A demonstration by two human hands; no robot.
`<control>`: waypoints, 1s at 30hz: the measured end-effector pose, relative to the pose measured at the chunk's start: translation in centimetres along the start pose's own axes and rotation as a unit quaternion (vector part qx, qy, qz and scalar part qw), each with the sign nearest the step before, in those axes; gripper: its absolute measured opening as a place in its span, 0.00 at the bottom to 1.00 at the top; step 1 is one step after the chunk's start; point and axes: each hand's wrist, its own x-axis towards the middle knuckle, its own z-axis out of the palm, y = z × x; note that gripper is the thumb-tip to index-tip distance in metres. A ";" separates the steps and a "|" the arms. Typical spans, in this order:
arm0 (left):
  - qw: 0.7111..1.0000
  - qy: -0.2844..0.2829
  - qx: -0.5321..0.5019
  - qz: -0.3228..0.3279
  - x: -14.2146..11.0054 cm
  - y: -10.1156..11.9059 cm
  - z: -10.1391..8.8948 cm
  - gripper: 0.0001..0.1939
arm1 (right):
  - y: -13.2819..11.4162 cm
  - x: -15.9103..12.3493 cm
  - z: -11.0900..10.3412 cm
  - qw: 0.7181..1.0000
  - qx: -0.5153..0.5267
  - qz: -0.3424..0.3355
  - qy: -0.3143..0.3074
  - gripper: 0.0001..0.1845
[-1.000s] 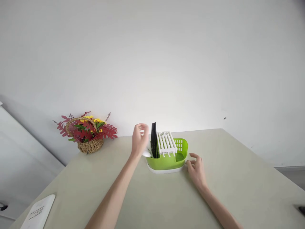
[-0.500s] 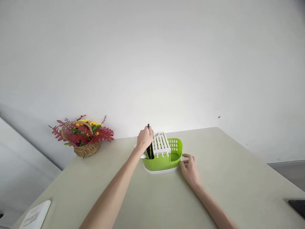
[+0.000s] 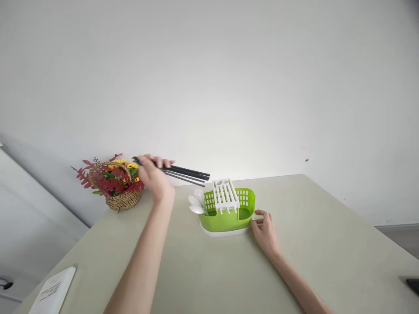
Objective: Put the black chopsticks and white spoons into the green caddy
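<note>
My left hand (image 3: 154,178) is closed round a bundle of several black chopsticks (image 3: 190,173), raised above the table and left of the utensil holder. The chopsticks lie nearly level, their far ends pointing right. The green plastic utensil holder (image 3: 225,223) stands on a white base tray (image 3: 225,233), with a white slotted rack (image 3: 225,195) over its middle. White spoons (image 3: 195,203) lean out of its left end. At the holder's right end my right hand (image 3: 266,234) grips the lower edge, thumb and fingers bent against it; the exact contact is partly hidden.
A wicker basket (image 3: 123,201) with red leaves and yellow flowers stands at the back left, close to my left hand. A white printed object (image 3: 54,290) lies at the front left table edge. A dark object (image 3: 413,285) sits at the right edge. The wall runs behind the table.
My left hand has lifted the chopsticks out of the holder's left end and carried them up and left, tipping them from upright to nearly level. My right hand stays at the holder.
</note>
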 end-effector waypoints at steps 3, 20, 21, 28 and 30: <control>0.981 0.050 -0.082 -0.167 1.2 3.2 -3.6 0.17 | 0.2 0.0 0.1 1.000 0.005 -0.001 0.005 0.14; 0.785 -0.129 0.430 -0.428 -4.8 -1.7 -23.4 0.30 | 0.6 -0.1 -0.3 1.000 -0.011 0.018 -0.017 0.17; 0.776 -0.132 0.450 -0.421 -4.8 -1.9 -23.8 0.30 | 0.7 -0.1 -0.3 1.000 -0.010 0.018 -0.017 0.17; 0.697 -0.168 0.621 -0.316 -4.2 -2.8 -25.9 0.16 | 0.7 0.0 -0.3 0.999 -0.020 0.029 -0.028 0.18; 0.671 -0.183 0.662 -0.281 -4.1 -3.0 -26.4 0.13 | 0.7 0.0 -0.4 0.999 -0.019 0.027 -0.029 0.18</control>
